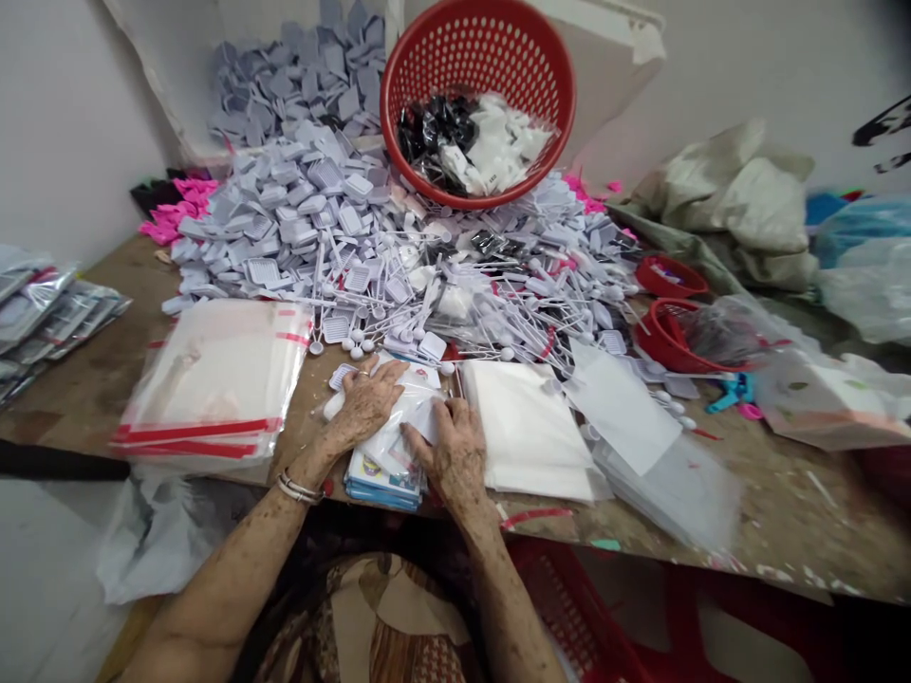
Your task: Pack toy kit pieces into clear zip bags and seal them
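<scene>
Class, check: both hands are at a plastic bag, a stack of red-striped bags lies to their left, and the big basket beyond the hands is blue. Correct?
No: the head view shows the big basket is red, not blue. The left hand and right hand are at a plastic bag, and the red-striped bags lie to their left.

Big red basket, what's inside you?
The big red basket has black things and white things, with clear plastic around some. Whatever is underneath them is covered.

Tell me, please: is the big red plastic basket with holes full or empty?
Partly full: the big red perforated plastic basket holds black and white bagged pieces, with bare wall above them.
</scene>
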`<state>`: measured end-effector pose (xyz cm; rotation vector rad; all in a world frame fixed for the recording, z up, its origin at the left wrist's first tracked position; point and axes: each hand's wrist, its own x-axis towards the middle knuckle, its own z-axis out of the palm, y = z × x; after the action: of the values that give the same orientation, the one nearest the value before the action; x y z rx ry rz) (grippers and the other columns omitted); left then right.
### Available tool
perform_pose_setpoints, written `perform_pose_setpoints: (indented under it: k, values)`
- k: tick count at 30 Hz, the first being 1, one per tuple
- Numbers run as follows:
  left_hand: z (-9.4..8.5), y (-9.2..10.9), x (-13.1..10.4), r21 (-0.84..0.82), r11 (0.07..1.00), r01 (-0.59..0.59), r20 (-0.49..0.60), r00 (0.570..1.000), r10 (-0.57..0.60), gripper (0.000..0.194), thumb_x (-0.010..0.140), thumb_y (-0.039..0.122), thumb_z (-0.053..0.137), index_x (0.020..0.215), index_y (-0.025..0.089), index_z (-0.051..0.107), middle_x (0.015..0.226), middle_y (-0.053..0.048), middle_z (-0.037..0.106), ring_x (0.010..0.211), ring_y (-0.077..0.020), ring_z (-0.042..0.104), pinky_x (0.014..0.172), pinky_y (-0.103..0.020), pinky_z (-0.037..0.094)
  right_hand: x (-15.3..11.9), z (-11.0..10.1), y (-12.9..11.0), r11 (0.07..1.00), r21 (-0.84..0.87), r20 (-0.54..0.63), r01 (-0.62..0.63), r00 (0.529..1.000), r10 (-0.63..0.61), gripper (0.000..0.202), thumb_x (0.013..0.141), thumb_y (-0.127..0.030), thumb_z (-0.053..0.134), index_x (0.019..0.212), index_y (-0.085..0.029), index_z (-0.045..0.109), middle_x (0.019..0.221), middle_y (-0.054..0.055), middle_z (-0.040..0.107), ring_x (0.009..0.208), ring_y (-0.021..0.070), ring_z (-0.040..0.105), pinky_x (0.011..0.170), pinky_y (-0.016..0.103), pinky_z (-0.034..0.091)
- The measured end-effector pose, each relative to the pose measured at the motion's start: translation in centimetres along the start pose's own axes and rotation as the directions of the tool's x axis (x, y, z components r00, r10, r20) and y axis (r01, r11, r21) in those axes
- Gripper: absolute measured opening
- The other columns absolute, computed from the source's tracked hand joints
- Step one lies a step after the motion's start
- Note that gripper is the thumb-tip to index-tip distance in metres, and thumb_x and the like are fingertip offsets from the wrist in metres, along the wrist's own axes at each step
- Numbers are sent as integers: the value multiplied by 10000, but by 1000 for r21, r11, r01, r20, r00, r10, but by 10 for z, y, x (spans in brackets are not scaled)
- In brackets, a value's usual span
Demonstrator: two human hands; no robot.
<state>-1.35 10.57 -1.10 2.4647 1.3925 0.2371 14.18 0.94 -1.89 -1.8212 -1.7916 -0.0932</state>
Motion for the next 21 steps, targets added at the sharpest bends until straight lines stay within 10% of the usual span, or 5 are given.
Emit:
perform_pose_setpoints:
  k: [11,21]
  values:
    - [-6,-1,-4,96,987,-131,11,991,130,366,990,230,365,1212,246,655,1538,-49,446,1442,-340,311,1065,-574,336,2,22,-9,998,-37,-61,-46,997,44,447,945,-464,526,1187,-95,601,1066,192,603,1003,318,513,878,499,461]
    - [-5,8,-6,106,992,-64,-53,996,70,522,1003,377,382,1481,168,394,1533,-101,452,1432,-348,325,1086,-567,312,-23,3,4,983,181,-56,29,998,-20,525,933,-369,580,1400,-160,460,1261,184,578,1169,305,542,948,517,501]
